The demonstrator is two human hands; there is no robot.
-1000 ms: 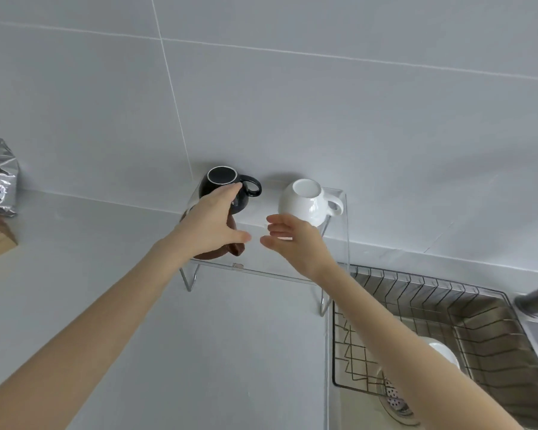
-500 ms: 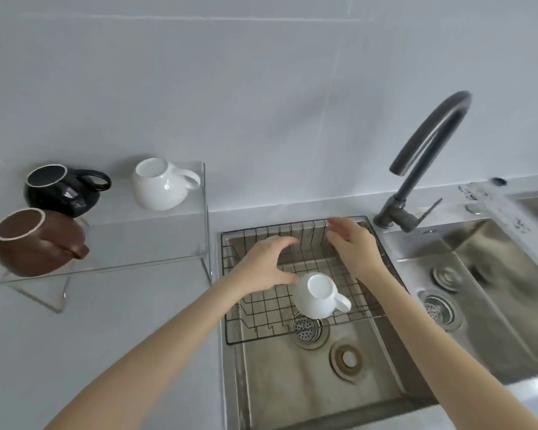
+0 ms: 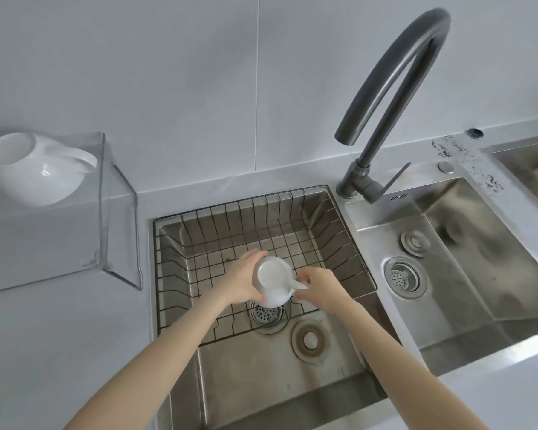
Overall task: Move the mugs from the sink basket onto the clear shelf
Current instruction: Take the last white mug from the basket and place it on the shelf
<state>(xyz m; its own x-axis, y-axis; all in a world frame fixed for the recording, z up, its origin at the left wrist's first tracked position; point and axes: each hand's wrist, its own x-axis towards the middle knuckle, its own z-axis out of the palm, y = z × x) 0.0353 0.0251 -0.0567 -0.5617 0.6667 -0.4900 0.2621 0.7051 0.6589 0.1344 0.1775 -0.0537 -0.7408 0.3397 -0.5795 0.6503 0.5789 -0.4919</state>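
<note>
A white mug (image 3: 273, 280) stands in the wire sink basket (image 3: 295, 209), and both my hands are on it. My left hand (image 3: 241, 282) wraps its left side. My right hand (image 3: 319, 287) pinches the handle on its right. Another white mug (image 3: 35, 170) rests on the clear shelf (image 3: 101, 212) at the far left, near the shelf's right end. The rest of the shelf runs out of view to the left.
A dark curved faucet (image 3: 385, 97) rises behind the sink's right rim. A second steel basin (image 3: 466, 262) lies to the right. A drain strainer (image 3: 266, 313) sits under the basket. Grey counter (image 3: 59, 352) spreads in front of the shelf.
My view turned from the shelf to the sink. Both hands dropped into the basket and closed on the white mug, left on its body, right on its handle.
</note>
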